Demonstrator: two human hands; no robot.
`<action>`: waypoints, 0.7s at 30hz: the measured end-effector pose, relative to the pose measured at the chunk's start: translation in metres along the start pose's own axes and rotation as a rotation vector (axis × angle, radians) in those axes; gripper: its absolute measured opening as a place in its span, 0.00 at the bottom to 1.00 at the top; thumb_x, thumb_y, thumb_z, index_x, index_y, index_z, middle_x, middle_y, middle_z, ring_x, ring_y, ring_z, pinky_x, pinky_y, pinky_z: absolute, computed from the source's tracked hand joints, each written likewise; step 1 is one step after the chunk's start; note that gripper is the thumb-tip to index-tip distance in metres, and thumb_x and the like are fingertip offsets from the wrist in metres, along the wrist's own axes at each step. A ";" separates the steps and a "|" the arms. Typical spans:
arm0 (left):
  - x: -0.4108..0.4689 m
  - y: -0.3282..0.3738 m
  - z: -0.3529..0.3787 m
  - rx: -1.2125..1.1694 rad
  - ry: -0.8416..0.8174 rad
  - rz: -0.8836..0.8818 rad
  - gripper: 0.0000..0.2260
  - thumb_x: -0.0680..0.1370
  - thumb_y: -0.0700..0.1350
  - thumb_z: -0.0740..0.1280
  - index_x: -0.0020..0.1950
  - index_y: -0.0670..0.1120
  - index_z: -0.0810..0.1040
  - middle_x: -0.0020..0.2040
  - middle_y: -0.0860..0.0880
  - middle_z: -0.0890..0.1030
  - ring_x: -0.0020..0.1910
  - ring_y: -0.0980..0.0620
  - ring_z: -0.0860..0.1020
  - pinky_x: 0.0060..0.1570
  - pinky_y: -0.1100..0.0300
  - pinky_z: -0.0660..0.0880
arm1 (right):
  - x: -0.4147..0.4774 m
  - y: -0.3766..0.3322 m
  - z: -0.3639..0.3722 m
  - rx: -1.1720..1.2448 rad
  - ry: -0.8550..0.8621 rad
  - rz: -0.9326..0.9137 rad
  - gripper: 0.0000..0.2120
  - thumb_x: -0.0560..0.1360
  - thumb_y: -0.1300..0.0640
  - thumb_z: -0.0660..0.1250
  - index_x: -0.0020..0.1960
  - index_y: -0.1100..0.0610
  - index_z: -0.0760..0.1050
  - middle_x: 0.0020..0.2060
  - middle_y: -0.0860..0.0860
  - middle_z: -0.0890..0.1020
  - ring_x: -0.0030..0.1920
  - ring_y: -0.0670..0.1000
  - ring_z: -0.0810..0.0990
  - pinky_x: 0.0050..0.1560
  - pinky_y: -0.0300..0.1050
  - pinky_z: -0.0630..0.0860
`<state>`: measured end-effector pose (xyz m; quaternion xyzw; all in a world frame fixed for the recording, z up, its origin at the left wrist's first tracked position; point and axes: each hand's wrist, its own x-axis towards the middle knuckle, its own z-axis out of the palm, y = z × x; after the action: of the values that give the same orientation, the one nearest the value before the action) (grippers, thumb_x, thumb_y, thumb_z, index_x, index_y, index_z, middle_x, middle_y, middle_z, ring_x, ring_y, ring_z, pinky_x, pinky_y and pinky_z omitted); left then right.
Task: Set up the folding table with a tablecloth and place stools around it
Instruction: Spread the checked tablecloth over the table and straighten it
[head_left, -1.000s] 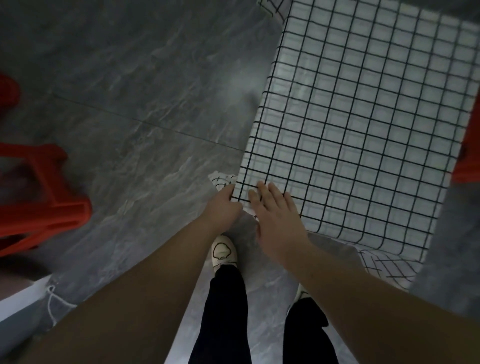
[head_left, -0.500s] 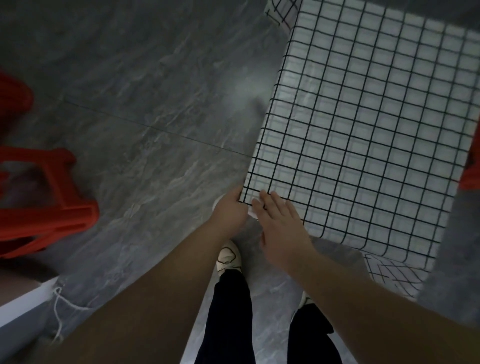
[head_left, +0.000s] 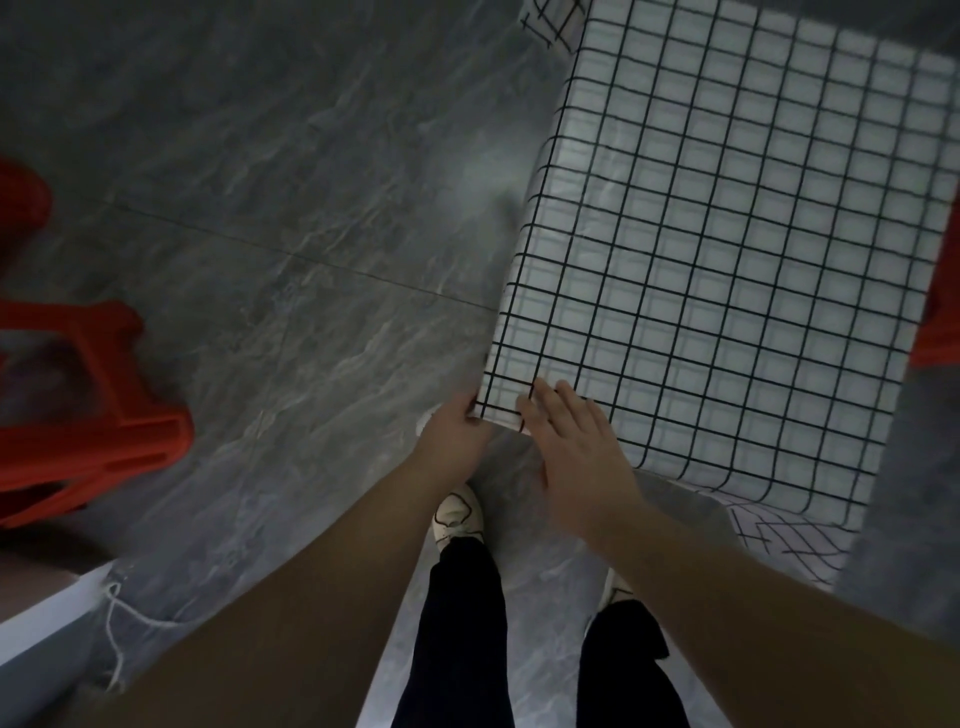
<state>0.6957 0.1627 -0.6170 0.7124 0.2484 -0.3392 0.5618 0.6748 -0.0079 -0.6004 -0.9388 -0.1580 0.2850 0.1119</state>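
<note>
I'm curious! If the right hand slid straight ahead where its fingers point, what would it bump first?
Probably nothing: the right hand lies flat on the tablecloth, and the cloth ahead looks bare to its far edge.

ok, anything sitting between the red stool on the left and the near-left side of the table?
Nothing visible. Only bare grey floor lies between the red stool and the table's cloth-covered left edge. Both hands, left hand and right hand, are at the near-left corner of the tablecloth.

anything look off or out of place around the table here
The red plastic stool at left lies tipped on its side on the grey floor, away from the table. The white black-grid tablecloth lies flat; both hands work its near corner.
</note>
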 end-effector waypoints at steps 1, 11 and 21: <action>0.001 0.000 0.000 -0.005 -0.005 -0.007 0.17 0.72 0.51 0.72 0.60 0.53 0.82 0.54 0.52 0.85 0.55 0.53 0.83 0.62 0.46 0.77 | 0.000 0.002 0.001 -0.005 0.008 -0.004 0.40 0.74 0.57 0.68 0.81 0.51 0.52 0.80 0.53 0.52 0.80 0.56 0.47 0.78 0.58 0.48; 0.003 0.024 -0.002 0.046 -0.057 -0.142 0.20 0.69 0.45 0.68 0.61 0.56 0.77 0.54 0.49 0.81 0.53 0.44 0.81 0.55 0.46 0.80 | 0.000 0.006 -0.005 0.048 0.088 0.013 0.32 0.76 0.58 0.64 0.78 0.51 0.59 0.79 0.52 0.58 0.80 0.56 0.51 0.78 0.58 0.51; 0.008 0.047 -0.005 0.135 -0.064 -0.083 0.22 0.74 0.37 0.62 0.63 0.58 0.76 0.53 0.51 0.84 0.48 0.47 0.82 0.46 0.52 0.81 | 0.008 0.001 -0.021 0.054 -0.011 0.107 0.33 0.78 0.59 0.63 0.79 0.48 0.54 0.81 0.51 0.50 0.80 0.56 0.46 0.77 0.56 0.49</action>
<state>0.7366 0.1558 -0.5921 0.7266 0.2360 -0.4010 0.5055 0.6928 -0.0082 -0.5875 -0.9410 -0.1004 0.2997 0.1209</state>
